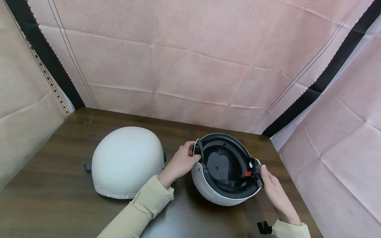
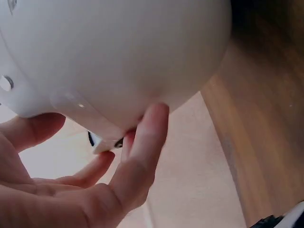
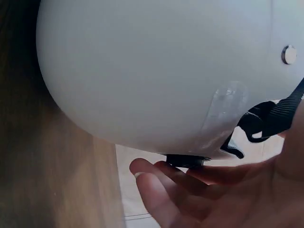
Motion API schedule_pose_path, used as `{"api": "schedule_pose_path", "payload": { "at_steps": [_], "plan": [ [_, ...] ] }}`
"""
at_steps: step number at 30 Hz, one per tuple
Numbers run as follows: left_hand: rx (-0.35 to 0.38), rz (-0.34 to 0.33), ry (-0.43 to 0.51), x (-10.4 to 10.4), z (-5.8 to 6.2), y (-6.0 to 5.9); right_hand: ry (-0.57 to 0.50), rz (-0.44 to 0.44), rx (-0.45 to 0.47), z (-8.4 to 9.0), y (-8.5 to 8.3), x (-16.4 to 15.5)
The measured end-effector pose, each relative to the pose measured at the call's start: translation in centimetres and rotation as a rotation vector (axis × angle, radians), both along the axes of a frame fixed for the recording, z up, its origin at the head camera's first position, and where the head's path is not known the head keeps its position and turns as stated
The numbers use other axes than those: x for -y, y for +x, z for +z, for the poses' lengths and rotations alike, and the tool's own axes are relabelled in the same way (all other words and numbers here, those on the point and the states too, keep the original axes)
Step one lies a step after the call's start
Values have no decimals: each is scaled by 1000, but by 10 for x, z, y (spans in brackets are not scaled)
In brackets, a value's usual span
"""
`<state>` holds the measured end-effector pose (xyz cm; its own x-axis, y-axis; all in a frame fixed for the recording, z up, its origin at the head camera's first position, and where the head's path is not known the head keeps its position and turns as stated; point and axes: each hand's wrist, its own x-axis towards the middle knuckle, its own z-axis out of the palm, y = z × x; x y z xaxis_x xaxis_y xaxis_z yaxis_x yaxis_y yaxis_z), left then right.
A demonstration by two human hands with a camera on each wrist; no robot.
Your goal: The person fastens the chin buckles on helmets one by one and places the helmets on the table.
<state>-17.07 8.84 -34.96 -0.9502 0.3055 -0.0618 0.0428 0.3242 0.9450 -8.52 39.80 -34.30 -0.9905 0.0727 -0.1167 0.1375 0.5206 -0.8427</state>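
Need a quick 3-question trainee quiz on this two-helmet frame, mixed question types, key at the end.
1. True or false: the helmet on the person's left rests dome up on the table.
2. Which way does the upturned helmet face? A) opening up B) opening down C) lying under the other helmet
3. What small coloured part sits beside the right hand?

Key:
1. True.
2. A; its dark padded lining shows, with the left hand on its rim.
3. A red buckle piece on the black strap.
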Motion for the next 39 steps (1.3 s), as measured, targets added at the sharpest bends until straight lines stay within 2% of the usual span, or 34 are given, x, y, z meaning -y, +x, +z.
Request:
{"api": "schedule_pose_path", "payload": {
  "at_steps": [2,5,7,9,10,14,18,22,29,34,39],
  "plan": [
    [9,3,-2,0,-3,0,-81,5,1,-3,0,-2],
    [15,22,-14,0,-7,-1,-359,31,3,-10,0,-8],
    [19,40,-22,0,-9,-1,-581,95,10,-17,0,-13],
    [19,55,-27,0,-11,-1,-708,144,25,-24,1,-17],
    [24,57,-21,-1,-12,-1,-738,170,35,-27,1,-19],
    [37,56,-8,-4,-19,2,-752,212,122,-38,3,-18],
    [50,46,-21,-7,-25,4,-828,239,174,-44,2,-14],
    [57,42,-45,-6,-24,5,-863,257,152,-45,-1,-10],
    [11,12,-91,-4,-16,10,-929,267,85,-38,-4,-2],
    [1,-22,-91,-6,-20,12,-862,275,116,-36,-4,-2],
    [21,-72,-114,-8,-26,14,-821,279,145,-34,-5,-8]
  ]
}}
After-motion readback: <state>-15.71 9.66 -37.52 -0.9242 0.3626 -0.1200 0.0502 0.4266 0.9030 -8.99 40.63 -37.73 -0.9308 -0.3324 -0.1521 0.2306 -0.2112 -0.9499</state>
